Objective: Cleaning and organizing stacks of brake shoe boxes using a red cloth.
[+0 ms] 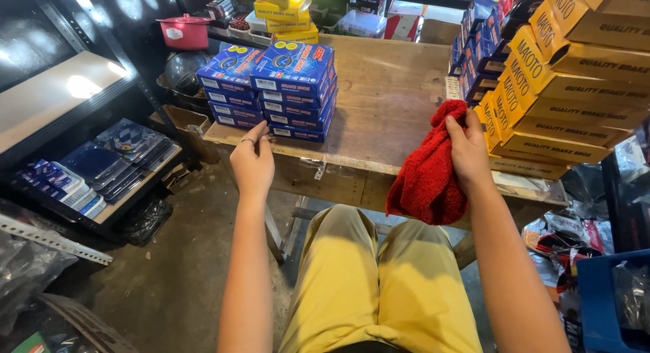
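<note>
Red terry cloth (428,173) hangs from the right hand (467,153), which grips it near the top, fingers closed around the bunched fabric, while the rest drapes down over the front edge of the wooden bench (386,102). The cloth sits just in front of a leaning stack of yellow boxes (562,95) on the right side of the bench, and its upper end almost touches the nearest yellow box.

The left hand (252,164) holds nothing; its fingers are extended and loosely together, with the fingertips (261,131) touching the lowest box of the blue boxes (274,89) stacked in two piles at the bench's left front corner. A ring shows on one finger.

More blue boxes (477,51) stand behind the yellow stack on the right. A red pot (184,32) with a lid sits on a dark shelf at the upper left. Flat blue packets (101,167) lie on a low shelf to the left, beside the concrete floor (179,272). The person wears yellow trousers (376,285) and sits facing the bench.
</note>
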